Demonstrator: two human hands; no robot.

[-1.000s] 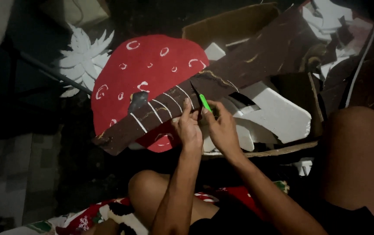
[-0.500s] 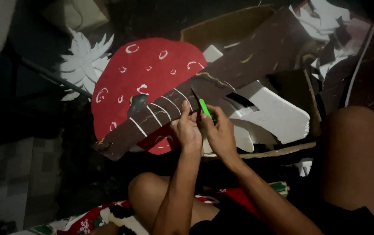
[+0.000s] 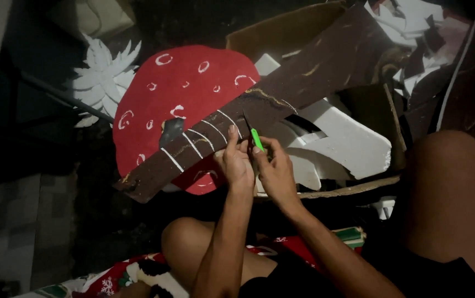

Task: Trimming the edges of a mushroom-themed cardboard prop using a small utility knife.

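Note:
A long brown foam piece (image 3: 281,99) with white cross stripes lies diagonally over a red strawberry-shaped cutout (image 3: 176,105) with white marks. My left hand (image 3: 236,163) presses its fingers on the lower edge of the brown piece near the stripes. My right hand (image 3: 276,172) sits right beside it, gripping a small green-handled cutter (image 3: 256,138) whose blade points up at the brown piece's edge. Both forearms reach out from between my bare knees.
White foam scraps (image 3: 336,143) lie in a shallow cardboard tray (image 3: 359,186) to the right. A white leaf-shaped cutout (image 3: 102,77) lies at the upper left. More brown and white offcuts (image 3: 414,38) pile at the upper right. My right knee (image 3: 447,187) rises at right.
Both hands and the cutter have stayed at the same spot on the brown piece; only slight shifts of fingers and the view.

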